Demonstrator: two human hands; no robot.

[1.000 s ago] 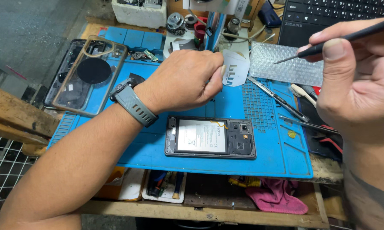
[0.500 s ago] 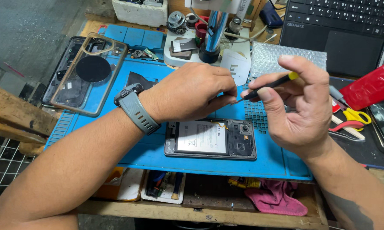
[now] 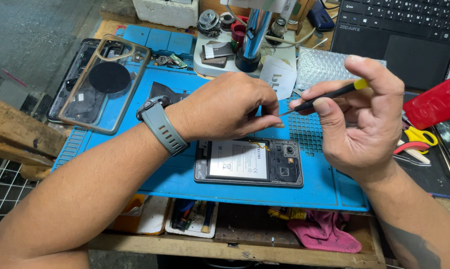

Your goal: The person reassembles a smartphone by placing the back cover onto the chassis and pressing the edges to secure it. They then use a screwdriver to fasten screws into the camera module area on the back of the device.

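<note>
An opened phone (image 3: pixel 250 162) with its back off lies on the blue work mat (image 3: pixel 324 189), its white battery and camera module exposed. My left hand (image 3: pixel 230 107), a grey watch on its wrist, hovers just above the phone's top edge. Its thumb and fingers are pinched together, and anything between them is too small to see. My right hand (image 3: pixel 364 119) grips a thin screwdriver (image 3: pixel 329 93) with a black shaft and a yellow end. The screwdriver's metal tip meets my left fingertips.
A clear phone case (image 3: pixel 105 82) with a dark round pad lies at the mat's left. A microscope stand (image 3: pixel 252 35), a white card (image 3: pixel 279 74) and bubble wrap (image 3: pixel 329 65) sit behind. A laptop (image 3: pixel 399 30), red box (image 3: pixel 434 102) and scissors (image 3: pixel 419 137) are at right. A pink cloth (image 3: pixel 324 231) lies below.
My right hand has come down from the upper right with the screwdriver, bringing its tip to my left fingertips. My left hand has stayed above the phone, its fingers pinched tighter.
</note>
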